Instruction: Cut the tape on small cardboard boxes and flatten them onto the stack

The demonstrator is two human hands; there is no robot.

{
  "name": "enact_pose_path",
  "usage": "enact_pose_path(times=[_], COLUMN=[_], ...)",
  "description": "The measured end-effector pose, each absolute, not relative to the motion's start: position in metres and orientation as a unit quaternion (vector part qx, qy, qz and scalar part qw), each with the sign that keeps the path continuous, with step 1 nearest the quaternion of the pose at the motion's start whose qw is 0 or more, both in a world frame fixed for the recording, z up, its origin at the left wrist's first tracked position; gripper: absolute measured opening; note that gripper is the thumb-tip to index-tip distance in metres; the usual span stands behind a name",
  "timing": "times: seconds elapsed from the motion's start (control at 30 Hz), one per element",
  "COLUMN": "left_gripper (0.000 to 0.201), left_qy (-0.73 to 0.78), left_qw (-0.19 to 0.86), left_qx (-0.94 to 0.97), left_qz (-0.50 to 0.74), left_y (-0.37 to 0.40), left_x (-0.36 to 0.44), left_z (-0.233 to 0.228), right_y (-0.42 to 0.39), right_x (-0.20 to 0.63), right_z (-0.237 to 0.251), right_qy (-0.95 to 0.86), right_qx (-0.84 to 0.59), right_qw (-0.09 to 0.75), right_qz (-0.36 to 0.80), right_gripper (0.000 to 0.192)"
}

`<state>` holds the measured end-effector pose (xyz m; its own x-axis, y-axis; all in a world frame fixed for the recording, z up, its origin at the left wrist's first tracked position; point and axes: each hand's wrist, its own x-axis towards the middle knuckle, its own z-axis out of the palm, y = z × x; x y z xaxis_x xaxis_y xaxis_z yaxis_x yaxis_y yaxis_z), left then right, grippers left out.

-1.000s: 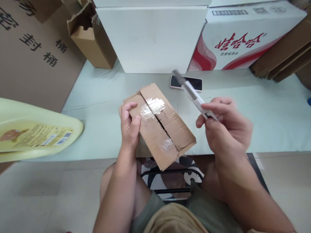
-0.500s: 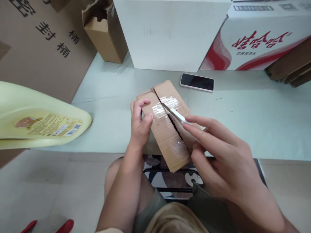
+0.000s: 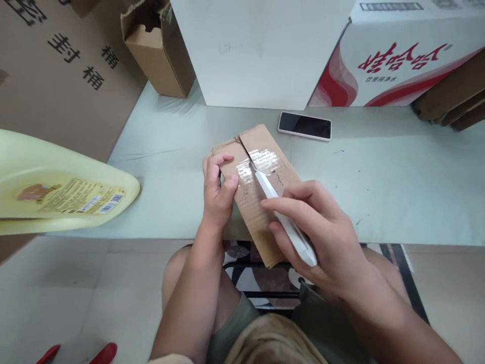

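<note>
Right hand (image 3: 322, 237): grip clamped on white box cutter (image 3: 282, 217), blade tip on the taped centre seam of the small cardboard box (image 3: 252, 202). Left hand (image 3: 216, 189): grip closed on the box's left edge, pinning it. Box sits at the bench (image 3: 397, 192) near edge, corner overhanging. Yellow jug (image 3: 56, 187) lying at left. Phone (image 3: 304, 125) face-up just behind the box. Far back: white carton (image 3: 261, 50), red-printed carton (image 3: 397, 55), open brown box (image 3: 159, 50).

The brown carton (image 3: 56, 76) at left bears black Chinese characters 封桶, seen tilted.
</note>
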<state>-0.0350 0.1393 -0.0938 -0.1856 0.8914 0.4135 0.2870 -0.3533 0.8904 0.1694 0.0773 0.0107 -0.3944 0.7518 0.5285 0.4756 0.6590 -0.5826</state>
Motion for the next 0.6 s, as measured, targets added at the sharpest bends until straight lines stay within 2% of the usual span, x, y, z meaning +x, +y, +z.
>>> enact_pose_path(times=[0.13,0.4,0.6], left_gripper=[0.037,0.037,0.033], left_qy=[0.502,0.511,0.509], left_qw=[0.249,0.260,0.251], left_qx=[0.589,0.590,0.594], left_qz=[0.582,0.569,0.569], left_y=[0.1403,0.1398,0.1396], left_x=[-0.0345,-0.0326,-0.0327], left_z=[-0.0950,-0.0915,-0.0937], right_y=[0.0743,0.0779,0.0774], right_x=[0.1720,0.1674,0.1727], right_z=[0.0127,0.0043,0.0066], right_qy=[-0.809,-0.792,-0.763], right_qx=[-0.405,-0.426,-0.429], right_qw=[0.397,0.406,0.451], right_qz=[0.156,0.162,0.174], right_gripper=[0.014,0.016,0.016])
